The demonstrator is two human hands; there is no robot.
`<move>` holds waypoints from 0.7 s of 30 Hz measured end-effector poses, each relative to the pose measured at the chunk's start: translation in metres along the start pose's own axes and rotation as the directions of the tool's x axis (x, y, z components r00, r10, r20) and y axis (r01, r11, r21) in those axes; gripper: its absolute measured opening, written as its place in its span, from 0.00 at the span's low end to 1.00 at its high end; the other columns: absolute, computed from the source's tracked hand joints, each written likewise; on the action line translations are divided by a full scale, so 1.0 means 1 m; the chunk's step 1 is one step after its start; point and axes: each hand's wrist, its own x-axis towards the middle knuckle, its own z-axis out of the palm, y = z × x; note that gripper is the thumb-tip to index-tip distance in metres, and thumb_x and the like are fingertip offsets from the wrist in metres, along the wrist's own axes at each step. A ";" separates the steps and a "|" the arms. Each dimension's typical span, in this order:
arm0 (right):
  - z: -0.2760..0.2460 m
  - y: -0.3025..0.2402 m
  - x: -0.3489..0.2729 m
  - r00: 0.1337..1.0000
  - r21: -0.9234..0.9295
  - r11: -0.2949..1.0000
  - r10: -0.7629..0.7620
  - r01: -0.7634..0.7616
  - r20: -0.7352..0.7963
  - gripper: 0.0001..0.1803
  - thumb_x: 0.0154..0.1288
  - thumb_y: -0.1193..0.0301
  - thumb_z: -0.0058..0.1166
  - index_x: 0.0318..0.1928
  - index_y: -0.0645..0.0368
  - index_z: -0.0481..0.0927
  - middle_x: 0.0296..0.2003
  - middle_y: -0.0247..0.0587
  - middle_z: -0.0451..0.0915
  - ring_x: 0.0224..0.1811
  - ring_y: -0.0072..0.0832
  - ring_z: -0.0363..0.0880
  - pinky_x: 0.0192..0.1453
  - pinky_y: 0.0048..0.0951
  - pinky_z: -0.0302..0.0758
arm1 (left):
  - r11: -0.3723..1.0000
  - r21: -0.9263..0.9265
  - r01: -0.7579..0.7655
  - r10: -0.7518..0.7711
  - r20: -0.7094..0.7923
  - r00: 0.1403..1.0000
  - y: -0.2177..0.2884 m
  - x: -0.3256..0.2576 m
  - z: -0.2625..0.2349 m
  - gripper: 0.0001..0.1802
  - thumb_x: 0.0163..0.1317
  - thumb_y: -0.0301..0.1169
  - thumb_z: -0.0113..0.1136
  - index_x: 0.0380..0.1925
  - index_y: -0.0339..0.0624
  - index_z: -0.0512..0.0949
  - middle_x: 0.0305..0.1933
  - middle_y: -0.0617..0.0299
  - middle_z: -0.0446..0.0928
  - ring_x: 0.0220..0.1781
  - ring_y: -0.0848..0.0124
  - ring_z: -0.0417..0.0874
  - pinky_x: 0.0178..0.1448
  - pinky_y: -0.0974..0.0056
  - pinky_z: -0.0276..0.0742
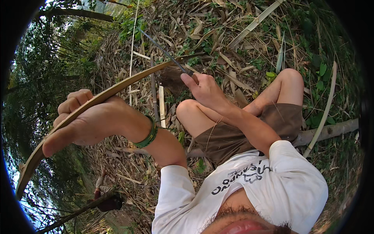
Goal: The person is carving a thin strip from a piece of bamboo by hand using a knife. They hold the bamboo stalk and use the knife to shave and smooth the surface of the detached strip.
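Note:
A long, curved split-bamboo strip (128,81) runs from the far left edge of the view toward the middle. My left hand (105,121), with a green band at the wrist, is closed on it, the strip passing between fingers and thumb. My right hand (206,91) grips the dark handle of a long, narrow-bladed knife (161,48). Its blade points up and to the left and crosses the strip near the strip's right end. Whether the edge touches the bamboo I cannot tell.
Dry leaves and green plants cover the ground around my bent bare legs. Another pale bamboo strip (325,109) leans at the right, by a log (331,132). Split pieces (162,105) lie beyond my knee. A dark red shape (107,202) shows at the lower left.

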 end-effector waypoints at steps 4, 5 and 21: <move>0.002 -0.063 -0.023 0.963 0.120 0.964 -0.249 0.237 0.105 0.34 0.72 0.45 0.52 0.26 0.67 0.76 0.15 0.54 0.75 0.22 0.51 0.80 0.29 0.45 0.73 | 0.998 0.020 -0.062 0.061 0.053 0.997 0.001 0.004 -0.009 0.45 0.55 0.83 0.30 0.24 0.47 0.57 0.17 0.62 0.61 0.14 0.73 0.63 0.19 0.74 0.66; 0.004 -0.053 -0.023 0.969 0.096 0.969 -0.236 0.229 0.078 0.32 0.72 0.47 0.53 0.26 0.67 0.75 0.15 0.53 0.74 0.20 0.48 0.76 0.27 0.43 0.71 | 0.997 0.019 -0.071 0.070 0.052 0.996 -0.002 0.005 -0.010 0.45 0.54 0.83 0.30 0.24 0.47 0.57 0.17 0.62 0.61 0.14 0.73 0.63 0.19 0.74 0.66; 0.024 0.078 0.003 1.000 -0.054 0.999 0.001 -0.002 -0.020 0.33 0.72 0.45 0.52 0.23 0.66 0.76 0.20 0.56 0.77 0.26 0.50 0.80 0.34 0.47 0.73 | 0.992 0.126 -0.031 0.033 -0.013 0.999 -0.001 0.015 -0.003 0.46 0.58 0.81 0.23 0.22 0.45 0.60 0.14 0.60 0.64 0.14 0.71 0.71 0.23 0.69 0.77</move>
